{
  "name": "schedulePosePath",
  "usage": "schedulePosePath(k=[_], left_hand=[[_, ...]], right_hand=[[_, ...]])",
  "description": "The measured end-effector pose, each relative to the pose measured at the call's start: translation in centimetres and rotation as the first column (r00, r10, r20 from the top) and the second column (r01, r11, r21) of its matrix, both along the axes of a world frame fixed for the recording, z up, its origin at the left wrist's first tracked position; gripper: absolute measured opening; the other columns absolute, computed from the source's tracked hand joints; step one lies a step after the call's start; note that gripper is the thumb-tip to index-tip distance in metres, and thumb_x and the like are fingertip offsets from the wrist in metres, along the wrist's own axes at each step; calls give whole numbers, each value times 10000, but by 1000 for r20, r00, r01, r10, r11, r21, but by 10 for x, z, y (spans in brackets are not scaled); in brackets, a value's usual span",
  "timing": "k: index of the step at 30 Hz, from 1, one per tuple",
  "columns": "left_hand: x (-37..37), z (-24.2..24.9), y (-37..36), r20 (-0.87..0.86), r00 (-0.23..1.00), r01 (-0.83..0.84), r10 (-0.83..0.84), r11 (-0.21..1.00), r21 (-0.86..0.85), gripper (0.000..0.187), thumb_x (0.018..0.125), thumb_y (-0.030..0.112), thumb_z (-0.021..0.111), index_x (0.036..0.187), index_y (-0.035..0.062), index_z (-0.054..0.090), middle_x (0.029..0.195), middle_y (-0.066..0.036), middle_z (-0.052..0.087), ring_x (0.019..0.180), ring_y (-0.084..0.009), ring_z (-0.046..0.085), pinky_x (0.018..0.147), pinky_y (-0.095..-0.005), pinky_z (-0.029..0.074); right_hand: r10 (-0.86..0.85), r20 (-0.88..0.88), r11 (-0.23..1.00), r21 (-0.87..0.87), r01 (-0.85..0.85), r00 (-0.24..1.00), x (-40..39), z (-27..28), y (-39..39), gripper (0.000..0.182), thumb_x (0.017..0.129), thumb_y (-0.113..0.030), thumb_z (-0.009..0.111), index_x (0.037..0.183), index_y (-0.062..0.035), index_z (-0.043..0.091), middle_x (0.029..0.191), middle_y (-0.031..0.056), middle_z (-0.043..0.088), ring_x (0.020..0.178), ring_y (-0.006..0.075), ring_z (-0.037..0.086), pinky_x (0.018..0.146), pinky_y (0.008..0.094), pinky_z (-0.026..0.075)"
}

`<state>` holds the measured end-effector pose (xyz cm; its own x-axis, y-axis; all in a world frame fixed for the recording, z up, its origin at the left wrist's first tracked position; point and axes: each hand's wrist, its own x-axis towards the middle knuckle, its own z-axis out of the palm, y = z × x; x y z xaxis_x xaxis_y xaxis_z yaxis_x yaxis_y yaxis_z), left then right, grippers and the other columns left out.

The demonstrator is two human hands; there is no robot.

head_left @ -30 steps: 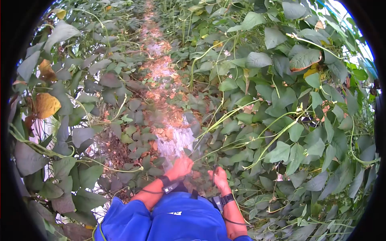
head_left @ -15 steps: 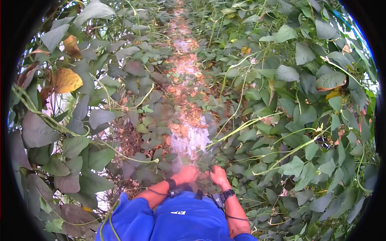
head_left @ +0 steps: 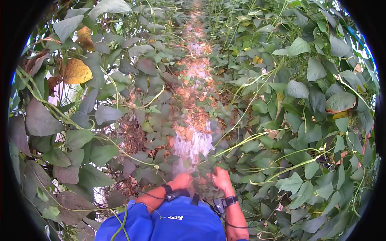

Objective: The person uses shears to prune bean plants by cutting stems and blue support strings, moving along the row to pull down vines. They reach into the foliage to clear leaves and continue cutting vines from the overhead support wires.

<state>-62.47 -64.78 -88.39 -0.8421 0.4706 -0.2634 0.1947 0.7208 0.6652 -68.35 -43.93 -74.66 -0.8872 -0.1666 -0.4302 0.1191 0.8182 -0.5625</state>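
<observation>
My left hand (head_left: pixel 181 181) is low in the middle of the view, just ahead of the blue shirt (head_left: pixel 181 219). Its fingers are curled, and whatever they may grip is hidden. To its right, my right hand (head_left: pixel 221 178) is closed by a thin, dark curved thing (head_left: pixel 212 179) whose kind I cannot make out. Blurred green leaves lie between and just beyond both hands. Each wrist wears a black strap with a small box, the left box (head_left: pixel 172 195) and the right box (head_left: pixel 219 205), with dark cables running from them.
Dense leafy vines rise on both sides, with broad leaves (head_left: pixel 297 90) on the right and a yellow leaf (head_left: pixel 77 71) on the left. A narrow path (head_left: pixel 192 140) with dry brown leaves runs straight ahead. Long green stems (head_left: pixel 249 138) reach in from the right. One vine (head_left: pixel 120 225) crosses my left sleeve.
The view has shifted, so the path and plants sit farther right. My left hand has drawn back slightly, and the gap between my hands is a little wider.
</observation>
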Motion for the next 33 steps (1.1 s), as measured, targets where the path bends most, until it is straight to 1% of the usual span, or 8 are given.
schedulePosePath(k=[8,18,21,24,26,29,31,33], left_hand=[[0,18,-13,-45,990,-135,136,990,37,239,812,224,497,792,29,634,747,-241,598,719,-429,580,653,-503,467],[6,-34,-27,-84,993,-76,78,997,31,272,780,229,533,663,-2,617,648,-245,581,614,-420,578,622,-500,471],[17,-58,-37,-14,995,-98,97,992,-78,266,752,236,509,688,26,660,672,-236,601,652,-395,602,650,-481,494],[16,-72,-42,36,998,-48,51,995,-83,248,717,255,550,724,28,652,696,-222,612,689,-381,611,662,-466,500],[8,-73,-37,-6,997,-74,74,983,-171,308,668,285,605,865,50,633,752,-199,630,718,-379,612,659,-466,497],[-11,-79,-19,-191,982,-31,3,989,-143,395,629,283,621,958,65,599,798,-193,634,744,-367,618,669,-467,498],[-25,-75,-3,-160,986,33,-52,993,-116,395,633,274,611,966,62,596,804,-194,634,747,-368,618,671,-464,499],[-37,-74,16,-87,989,107,-119,985,-132,376,647,271,589,953,52,592,810,-202,631,748,-371,616,670,-465,498]], right_hand=[[-129,-96,991,34,133,987,-52,-29,-2,521,775,-445,637,833,67,564,845,260,617,854,396,604,738,447,460],[-118,-172,992,25,124,978,-68,-59,-12,567,790,-517,567,793,48,620,811,268,606,798,426,594,715,480,468],[-116,-173,993,-29,113,978,-47,-90,-4,556,783,-541,570,760,12,629,747,243,606,726,396,603,658,472,462],[-61,-179,996,-80,47,982,-24,-73,3,512,784,-510,592,730,-1,594,685,213,587,651,364,582,613,443,454],[-100,-274,978,-202,44,957,-13,-81,10,472,776,-467,625,747,0,558,687,195,576,628,335,556,596,422,443],[-174,-193,964,-235,126,966,-5,2,17,397,754,-359,696,764,-11,506,657,141,555,597,232,536,546,374,417],[-212,-205,955,-251,158,955,-2,47,25,368,750,-303,721,750,-18,487,637,112,546,567,181,522,513,344,406],[-333,-219,876,-432,215,917,2,96,35,340,747,-212,747,730,-36,456,607,39,516,522,84,467,456,277,364]])
